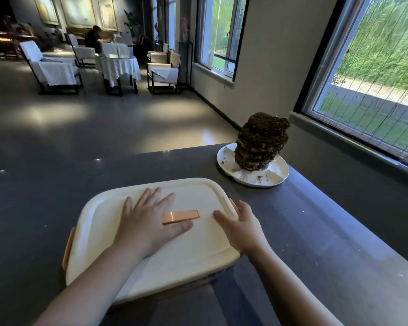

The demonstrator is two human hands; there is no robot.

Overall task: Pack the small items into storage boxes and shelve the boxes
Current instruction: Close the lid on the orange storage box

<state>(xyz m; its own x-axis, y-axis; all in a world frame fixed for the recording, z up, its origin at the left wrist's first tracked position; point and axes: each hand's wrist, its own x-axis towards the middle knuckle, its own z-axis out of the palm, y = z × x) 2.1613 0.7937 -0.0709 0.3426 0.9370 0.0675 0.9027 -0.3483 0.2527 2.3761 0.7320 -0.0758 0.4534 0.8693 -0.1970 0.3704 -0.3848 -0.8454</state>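
A cream plastic storage box [193,250] with its lid on and peach-orange clips sits on a dark grey countertop [316,231], close to the person. The left hand [149,222] lies flat on the lid, fingers spread. The right hand [242,225] rests at the lid's right edge, fingers straight. Beyond, near the window, a dark brown honeycomb-like stack [260,142] stands on a white divided plate [276,176].
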